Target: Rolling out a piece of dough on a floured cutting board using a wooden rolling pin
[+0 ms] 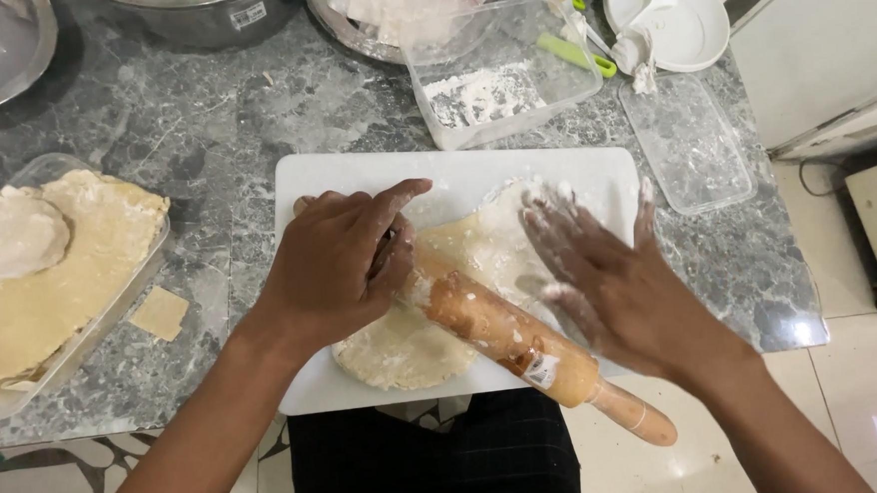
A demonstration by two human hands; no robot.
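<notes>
Grey marble counter in a tiled kitchen corner, evenly lit.

Counter (202, 129): dark grey stone with white veining, edge rounded at the near right corner, dusted with flour in places. Floor (866, 394): glossy pale tiles on the right, reflecting light; patterned dark-and-white tiles (41, 487) at lower left. White cabinet panels (828, 46) stand beyond the counter's right end, with a dark cable (815, 182) on the floor beside them.

1. I am seeing the left hand (335, 267) curling its fingers (396, 201) over the wooden rolling pin (508, 338).
2. The right hand (616, 287) is hovering open and floured above the pin.
3. The pin is lying slantwise across flat dough (409, 353) on a white board (355, 176).
4. The board is sitting on the grey marble bench (202, 119).
</notes>
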